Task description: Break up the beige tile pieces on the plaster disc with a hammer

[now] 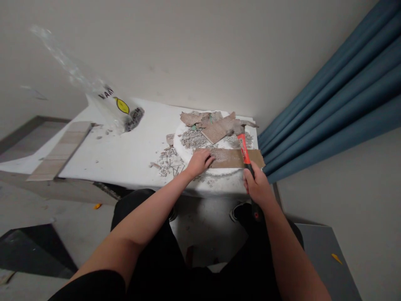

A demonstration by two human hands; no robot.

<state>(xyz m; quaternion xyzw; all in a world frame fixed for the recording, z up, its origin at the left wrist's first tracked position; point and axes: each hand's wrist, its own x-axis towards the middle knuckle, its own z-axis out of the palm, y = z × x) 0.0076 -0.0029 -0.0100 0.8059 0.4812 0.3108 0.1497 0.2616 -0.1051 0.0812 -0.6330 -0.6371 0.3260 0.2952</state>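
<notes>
My right hand [257,184] is wrapped around the black grip of a claw hammer [244,148] with a red and black handle. The hammer's head is raised a little toward the wall, over the far side of a white round plate-like base [179,144]. Under the hammer's handle lies a flat brown strip of board [225,159]. Its left end is gripped by my left hand [199,162], with the fingers curled at its edge. Broken board pieces [216,130] and grey crumbled rubble [192,139] lie just beyond the strip.
A white-covered table [131,154] stands against the wall, with scattered fragments [169,162] left of the plate. Further left are a clear plastic bag [108,106] holding grey bits and a wood-look plank [61,150]. A blue curtain [328,92] hangs at the right.
</notes>
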